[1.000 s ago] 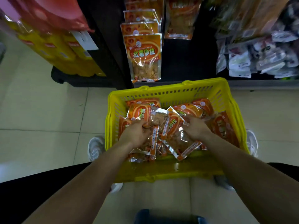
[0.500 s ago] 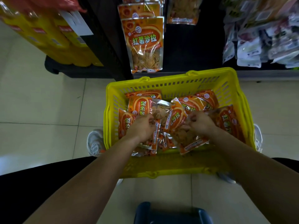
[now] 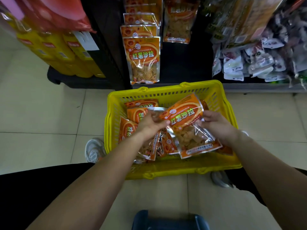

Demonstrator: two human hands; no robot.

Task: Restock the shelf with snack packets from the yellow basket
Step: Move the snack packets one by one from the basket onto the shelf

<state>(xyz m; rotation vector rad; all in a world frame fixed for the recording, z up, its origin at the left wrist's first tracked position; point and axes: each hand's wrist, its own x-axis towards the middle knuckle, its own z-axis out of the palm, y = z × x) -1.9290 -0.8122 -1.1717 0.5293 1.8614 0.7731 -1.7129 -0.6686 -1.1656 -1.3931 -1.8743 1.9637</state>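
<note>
Fingers of left hand point(image 3: 149, 126) and right hand point(image 3: 217, 127) clamp one packet point(image 3: 184, 118) over the basket point(image 3: 166, 92); its slick foil could slip before the shelf point(image 3: 182, 68) at twelve o'clock.

The tiled floor point(image 3: 41, 113) carries a yellow basket point(image 3: 166, 90), its far rim just short of the shelf's point(image 3: 182, 67) bottom edge, with a shoe point(image 3: 93, 150) beside each side wall. At the floor's far left, a black base point(image 3: 74, 80) bears yellow boxes point(image 3: 66, 55). The shelf holds orange packets point(image 3: 142, 60) at its left and white packets point(image 3: 235, 63) at its right.
</note>
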